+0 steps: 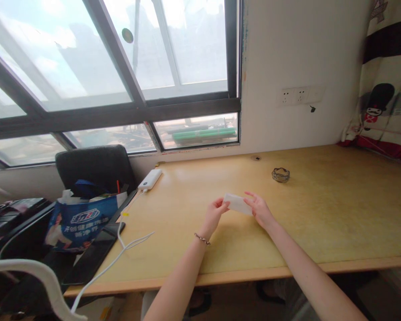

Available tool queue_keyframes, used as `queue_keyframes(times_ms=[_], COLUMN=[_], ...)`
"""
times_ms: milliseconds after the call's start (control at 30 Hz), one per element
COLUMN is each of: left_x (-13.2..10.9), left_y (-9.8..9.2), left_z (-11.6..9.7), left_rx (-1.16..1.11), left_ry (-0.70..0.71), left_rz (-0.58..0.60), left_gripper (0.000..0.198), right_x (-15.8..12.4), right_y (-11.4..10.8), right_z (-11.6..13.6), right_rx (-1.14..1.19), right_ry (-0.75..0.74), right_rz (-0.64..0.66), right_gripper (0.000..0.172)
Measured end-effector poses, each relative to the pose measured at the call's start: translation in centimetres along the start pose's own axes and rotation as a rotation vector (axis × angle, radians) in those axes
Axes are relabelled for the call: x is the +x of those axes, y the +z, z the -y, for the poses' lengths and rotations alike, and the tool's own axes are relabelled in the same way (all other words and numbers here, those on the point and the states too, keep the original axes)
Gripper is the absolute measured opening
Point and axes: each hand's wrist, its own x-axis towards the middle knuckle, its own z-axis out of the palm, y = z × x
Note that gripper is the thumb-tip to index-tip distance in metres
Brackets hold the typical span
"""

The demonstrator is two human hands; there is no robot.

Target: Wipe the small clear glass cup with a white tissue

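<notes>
Between my two hands, a small flat white piece that looks like folded paper or tissue (236, 203) is held up over the wooden table (187, 249). My left hand (217, 213) pinches its left end between thumb and fingers; a beaded bracelet circles that wrist. On the other end, my right hand (259, 210) grips with the thumb and a finger, while other fingers stick out. Farther back on the table, right of my hands, sits a dark metallic ring-shaped item (281, 174), apart from both.
A white power bank (150, 179) with a white cable (122, 240) lies along the table's left edge, near a dark flat panel (96, 254). Left of it, a blue printed bag (78, 223) rests on a black chair (95, 167). A curtain (387, 89) hangs at the right.
</notes>
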Motion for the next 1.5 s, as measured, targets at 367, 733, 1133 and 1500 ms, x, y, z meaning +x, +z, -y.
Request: queue_keyframes(times_ms=[367, 733, 1133, 1500], left_x=[0.0, -0.6, -0.2, -0.5], left_y=[0.2, 0.0, 0.8, 2.2], left_z=[0.0, 0.0, 0.5, 1.4], left_rx=[-0.083, 0.043, -0.179, -0.075], left_ry=[-0.175, -0.281, -0.007, -0.007], left_rz=[0.001, 0.198, -0.225, 0.021], left_gripper=[0.055, 0.037, 0.046, 0.038], right_x=[0.1, -0.3, -2.7, -2.8], right_y=[0.1, 0.3, 2.5, 2.6], right_z=[0.0, 0.5, 0.9, 0.8], right_rx=[-0.11, -0.174, -0.279, -0.361], right_ry=[-0.134, -0.189, -0.09, -0.161], right_rz=[-0.072, -0.018, 0.464, 0.426], right_gripper=[0.043, 0.038, 0.057, 0.058])
